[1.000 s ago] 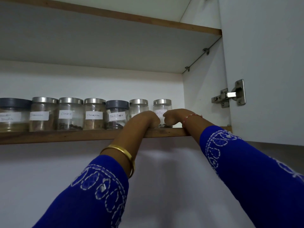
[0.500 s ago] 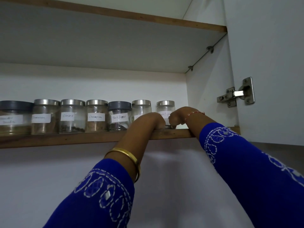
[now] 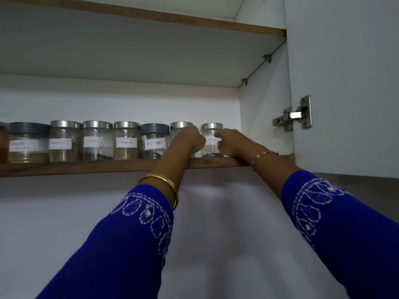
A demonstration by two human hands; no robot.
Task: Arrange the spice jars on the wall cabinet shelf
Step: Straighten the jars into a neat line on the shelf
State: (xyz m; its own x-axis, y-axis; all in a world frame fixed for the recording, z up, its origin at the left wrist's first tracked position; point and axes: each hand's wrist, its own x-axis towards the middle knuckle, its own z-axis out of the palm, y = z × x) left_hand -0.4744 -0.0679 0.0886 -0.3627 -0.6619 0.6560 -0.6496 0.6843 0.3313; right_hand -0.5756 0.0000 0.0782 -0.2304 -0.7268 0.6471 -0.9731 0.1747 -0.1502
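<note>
Nudging the last jar [image 3: 211, 140] at the shelf's [image 3: 86, 166] right end, we have moved our hands little: left hand [image 3: 190, 139] and right hand [image 3: 231, 143] flank it, grip unclear, row nearly finished.

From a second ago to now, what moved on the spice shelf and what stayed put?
Little changed. The left hand rose slightly in front of the second jar from the right, and the right hand stays at the rightmost jar, whose label now shows more. Whether either grips cannot be told. The Cloves jar, the Cinnamon jar and the Black Pepper jar kept their order.
</note>
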